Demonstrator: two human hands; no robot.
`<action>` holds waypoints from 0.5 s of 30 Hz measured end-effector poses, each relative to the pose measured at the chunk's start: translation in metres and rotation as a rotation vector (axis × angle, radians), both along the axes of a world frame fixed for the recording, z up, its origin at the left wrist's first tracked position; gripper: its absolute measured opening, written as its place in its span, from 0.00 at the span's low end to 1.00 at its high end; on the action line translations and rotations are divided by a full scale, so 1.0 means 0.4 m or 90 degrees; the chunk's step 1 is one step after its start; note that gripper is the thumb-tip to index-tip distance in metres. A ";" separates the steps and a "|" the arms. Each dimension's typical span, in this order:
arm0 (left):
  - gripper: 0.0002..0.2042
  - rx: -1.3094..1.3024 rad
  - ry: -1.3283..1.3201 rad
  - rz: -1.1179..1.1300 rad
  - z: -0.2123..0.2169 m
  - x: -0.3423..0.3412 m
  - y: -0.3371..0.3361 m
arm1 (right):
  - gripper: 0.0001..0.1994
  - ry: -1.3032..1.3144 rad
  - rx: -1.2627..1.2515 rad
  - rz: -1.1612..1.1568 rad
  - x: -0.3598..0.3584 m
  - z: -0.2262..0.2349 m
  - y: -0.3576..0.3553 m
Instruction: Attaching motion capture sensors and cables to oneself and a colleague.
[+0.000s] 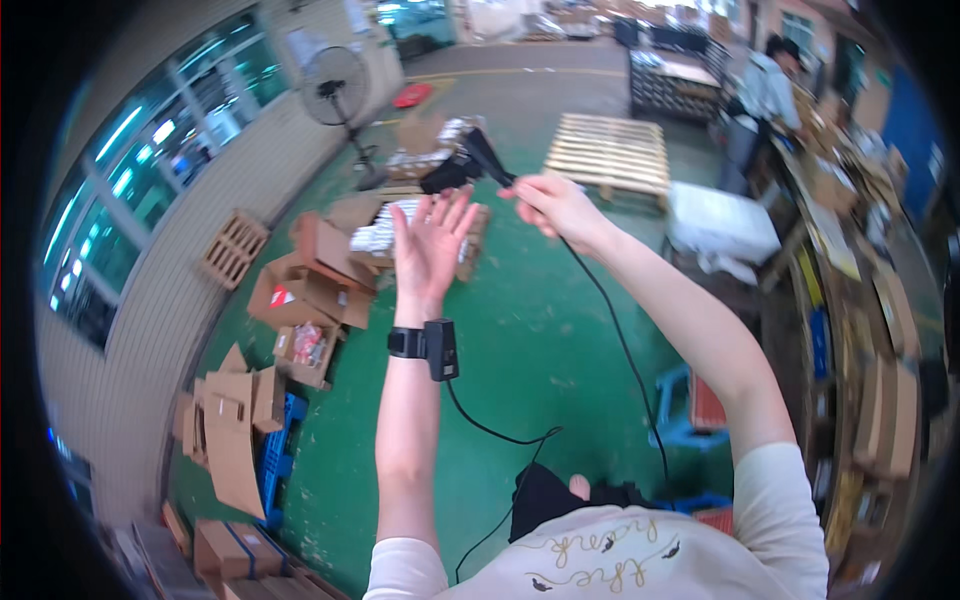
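Observation:
My left hand is raised with the palm showing and the fingers spread, holding nothing. Round that wrist sits a black strap with a small black box, and a thin black cable trails from it toward my body. To its right, my right hand is closed in a pinch on a black strap, which sticks out up and to the left of the fingers. Another black cable hangs from the right hand down toward my legs. The strap's far end is blurred.
Open cardboard boxes and flattened cartons stand on the green floor at left, near a standing fan. A wooden pallet and a white wrapped block lie ahead. A person stands by the cluttered workbench at right; blue stools stand nearer.

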State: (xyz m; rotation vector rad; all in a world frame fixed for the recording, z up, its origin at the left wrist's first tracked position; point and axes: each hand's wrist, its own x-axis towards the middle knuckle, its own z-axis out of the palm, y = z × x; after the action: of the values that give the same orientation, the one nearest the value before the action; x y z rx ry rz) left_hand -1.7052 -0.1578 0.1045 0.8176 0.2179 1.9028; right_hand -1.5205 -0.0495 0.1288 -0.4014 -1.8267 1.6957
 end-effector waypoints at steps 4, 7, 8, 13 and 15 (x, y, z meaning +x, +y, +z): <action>0.27 -0.012 0.149 0.121 0.010 -0.162 0.040 | 0.13 -0.026 -0.008 0.041 -0.154 -0.043 0.103; 0.25 -0.042 0.232 0.138 0.008 -0.287 0.114 | 0.13 -0.016 -0.012 0.050 -0.280 -0.074 0.225; 0.23 -0.120 0.340 0.198 -0.004 -0.321 0.134 | 0.13 -0.030 -0.011 0.046 -0.313 -0.089 0.263; 0.17 -0.249 0.599 0.329 -0.004 -0.454 0.297 | 0.13 -0.051 -0.007 0.030 -0.447 -0.101 0.459; 0.17 -0.256 0.596 0.353 -0.002 -0.477 0.393 | 0.13 -0.063 -0.008 0.003 -0.471 -0.109 0.539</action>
State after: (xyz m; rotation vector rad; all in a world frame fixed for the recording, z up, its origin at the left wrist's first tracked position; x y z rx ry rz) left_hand -1.8961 -0.0007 0.1037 1.4027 1.4706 1.7093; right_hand -1.7089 0.1661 0.0851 -0.4940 -1.8894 1.7178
